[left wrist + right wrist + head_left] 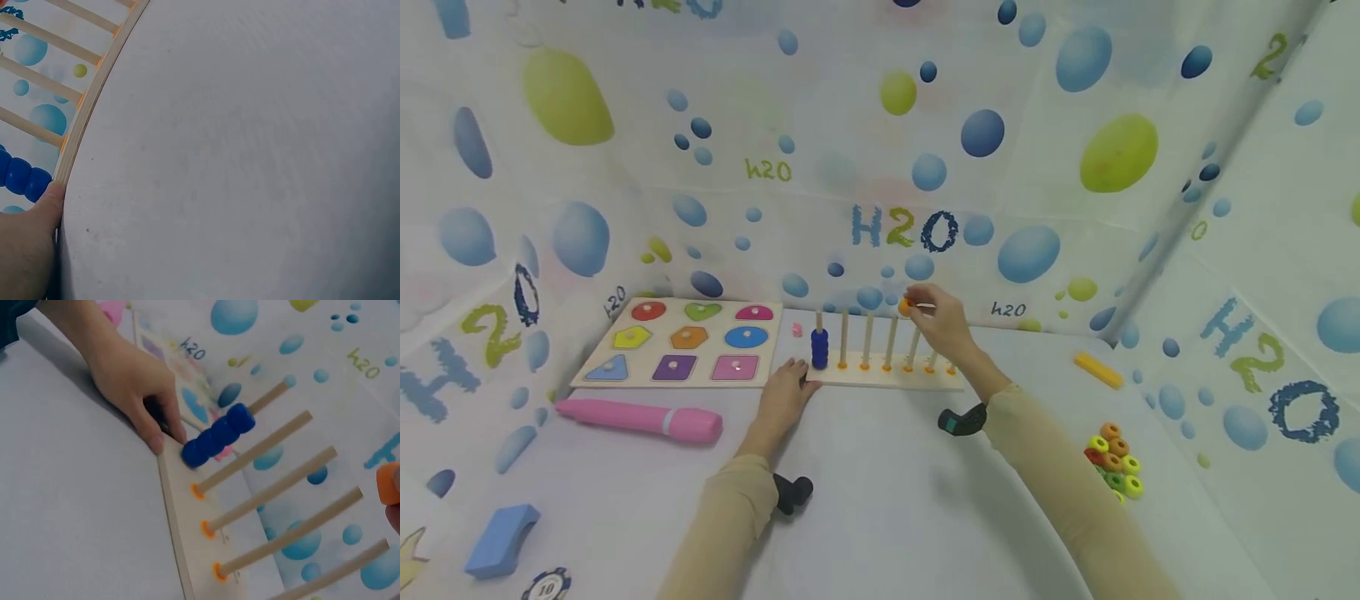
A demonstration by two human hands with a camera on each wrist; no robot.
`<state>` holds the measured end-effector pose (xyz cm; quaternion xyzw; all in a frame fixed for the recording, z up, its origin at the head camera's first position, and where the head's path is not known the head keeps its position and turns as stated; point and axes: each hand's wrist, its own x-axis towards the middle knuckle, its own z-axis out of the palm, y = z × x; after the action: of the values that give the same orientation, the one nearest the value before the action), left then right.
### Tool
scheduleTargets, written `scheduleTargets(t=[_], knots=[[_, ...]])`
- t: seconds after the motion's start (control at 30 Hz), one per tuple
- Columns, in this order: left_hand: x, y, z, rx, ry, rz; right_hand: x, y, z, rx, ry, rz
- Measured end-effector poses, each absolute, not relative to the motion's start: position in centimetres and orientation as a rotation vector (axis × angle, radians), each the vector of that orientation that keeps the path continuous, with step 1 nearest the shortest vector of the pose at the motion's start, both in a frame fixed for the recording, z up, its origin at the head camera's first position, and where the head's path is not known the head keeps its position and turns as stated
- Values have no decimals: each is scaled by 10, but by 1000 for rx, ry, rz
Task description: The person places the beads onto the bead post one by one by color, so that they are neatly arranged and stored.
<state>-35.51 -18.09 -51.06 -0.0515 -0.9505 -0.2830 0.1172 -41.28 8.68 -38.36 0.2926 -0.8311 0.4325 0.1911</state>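
Note:
A wooden peg board (887, 381) lies on the table with a row of upright pegs. Blue beads (820, 350) are stacked on its leftmost peg; the other pegs in the right wrist view are bare. My left hand (781, 404) grips the board's left end, its thumb at the front corner beside the beads. Up near the tops of the middle pegs, my right hand (943, 323) pinches an orange bead (387, 484) between thumb and fingers. The bead is off the pegs, close to the top of one of them.
Left of the board lies a shape puzzle (655, 364), with a pink marker-shaped object (640, 417) before it. Loose beads (1114, 461) in several colours sit at the right, a yellow block (1098, 371) behind them. A blue block (502, 540) and a poker chip (547, 586) are front left.

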Motion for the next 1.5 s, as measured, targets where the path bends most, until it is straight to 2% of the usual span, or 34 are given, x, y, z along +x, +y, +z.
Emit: scheduleTargets(t=[0.4, 0.67, 1.23, 1.5], knots=[[-353, -179, -508, -134, -2805, -843, -418, 17, -384, 1029, -2358, 1179], [-352, -178, -509, -132, -2784, -844, -419, 1, -386, 1031, -2411, 1050], [-354, -184, -506, -106, -2783, -853, -423, 17, -379, 982, -2332, 1131], [-354, -178, -507, -161, -2784, -847, -421, 77, -383, 789, -2327, 1225]])
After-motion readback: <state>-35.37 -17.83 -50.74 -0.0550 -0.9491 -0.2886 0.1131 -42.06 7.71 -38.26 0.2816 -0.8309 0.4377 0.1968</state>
